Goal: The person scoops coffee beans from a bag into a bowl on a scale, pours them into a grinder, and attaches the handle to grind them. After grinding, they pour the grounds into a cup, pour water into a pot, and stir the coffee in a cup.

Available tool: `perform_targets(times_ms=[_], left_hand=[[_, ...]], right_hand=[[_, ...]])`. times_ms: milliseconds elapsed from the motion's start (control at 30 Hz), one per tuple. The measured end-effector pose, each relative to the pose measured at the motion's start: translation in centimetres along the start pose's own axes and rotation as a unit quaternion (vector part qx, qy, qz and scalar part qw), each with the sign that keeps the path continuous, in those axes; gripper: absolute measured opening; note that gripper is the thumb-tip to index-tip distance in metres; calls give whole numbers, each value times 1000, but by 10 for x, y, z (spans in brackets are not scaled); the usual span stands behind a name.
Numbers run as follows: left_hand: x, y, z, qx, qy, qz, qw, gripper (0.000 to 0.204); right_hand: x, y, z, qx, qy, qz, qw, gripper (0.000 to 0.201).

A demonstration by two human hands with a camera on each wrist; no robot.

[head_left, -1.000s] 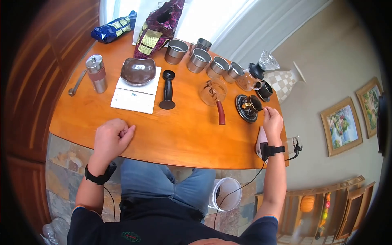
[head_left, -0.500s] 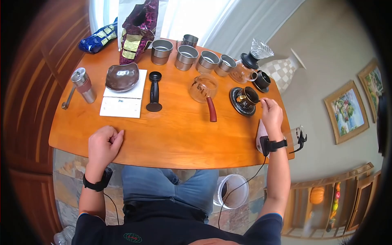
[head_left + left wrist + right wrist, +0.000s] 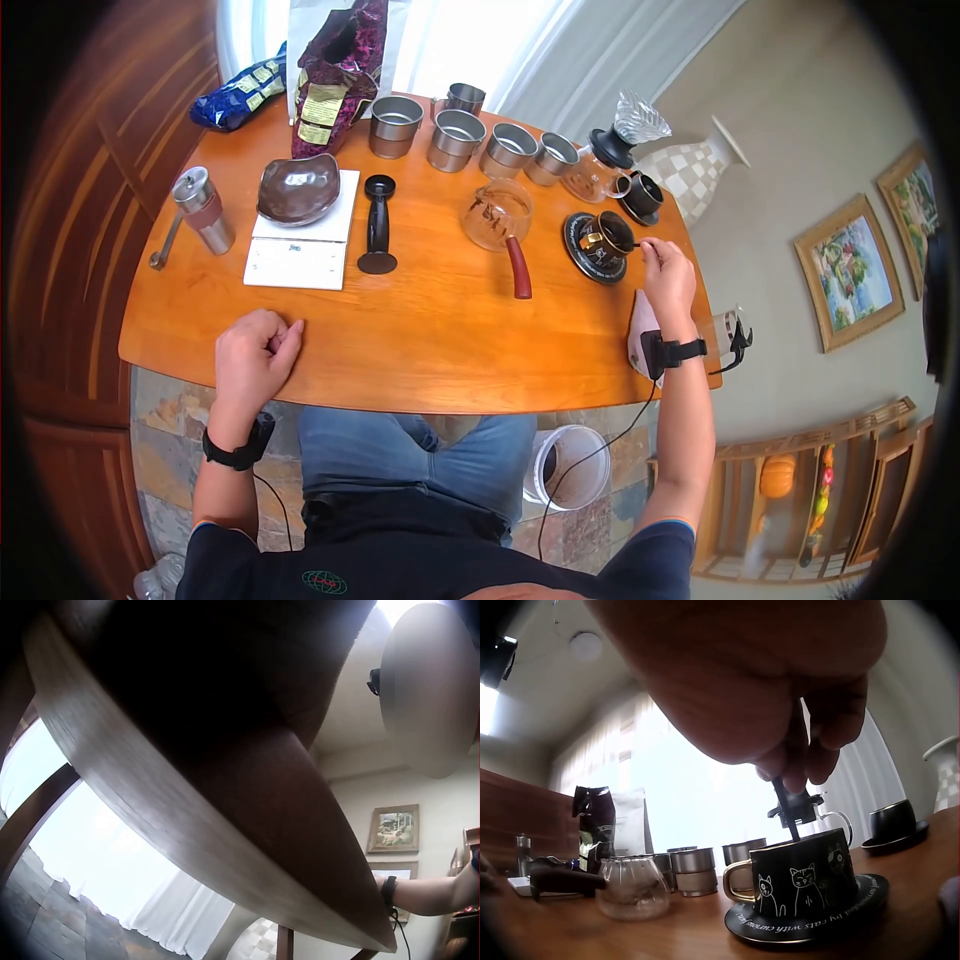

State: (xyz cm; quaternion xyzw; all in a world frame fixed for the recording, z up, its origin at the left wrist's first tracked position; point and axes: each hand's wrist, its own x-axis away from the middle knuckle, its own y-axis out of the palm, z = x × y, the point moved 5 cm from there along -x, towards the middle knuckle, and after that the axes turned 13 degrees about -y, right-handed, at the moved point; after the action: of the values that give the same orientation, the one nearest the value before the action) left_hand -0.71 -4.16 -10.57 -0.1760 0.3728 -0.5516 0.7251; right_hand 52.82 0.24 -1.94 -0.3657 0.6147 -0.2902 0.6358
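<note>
My right hand (image 3: 670,280) pinches a thin dark stick (image 3: 786,810) between thumb and fingers, above the right side of the table. The stick slants down into a black cup (image 3: 802,877) with a gold handle and white cat drawings; its lower end is hidden inside. Under the cup lies a black saucer (image 3: 761,926) with white lettering. At the table's front left, my left hand (image 3: 255,355) rests with loosely curled fingers and holds nothing. The left wrist view shows mostly the table's underside and edge.
A glass pot (image 3: 485,230) with a red handle stands left of the cup. Behind are several metal cups (image 3: 457,145), a glass server (image 3: 590,182) and another black cup (image 3: 643,190). Further left are a black tamper-like tool (image 3: 378,225), a white scale (image 3: 295,262) bearing a brown dish, and a grinder (image 3: 205,215).
The head view has shifted, then steadied. My right hand stays by the cup, with slight movement of the fingers and stick. My left hand keeps still on the table.
</note>
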Motion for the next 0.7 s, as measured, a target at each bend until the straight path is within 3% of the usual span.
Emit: perform_targets(times_ms=[100,533,700], left_hand=[[1,-2,0,3,-2,1,1000,34],[2,-4,0,9,11,-1,1000,34],[2,-4,0,10,10,-2,1000,35]], right_hand=[[-1,-2,5,3,43,-18,999,19],[-1,1,6,11,21,-6,1000,21],[3,-4,11,7,58,-28,998,22]])
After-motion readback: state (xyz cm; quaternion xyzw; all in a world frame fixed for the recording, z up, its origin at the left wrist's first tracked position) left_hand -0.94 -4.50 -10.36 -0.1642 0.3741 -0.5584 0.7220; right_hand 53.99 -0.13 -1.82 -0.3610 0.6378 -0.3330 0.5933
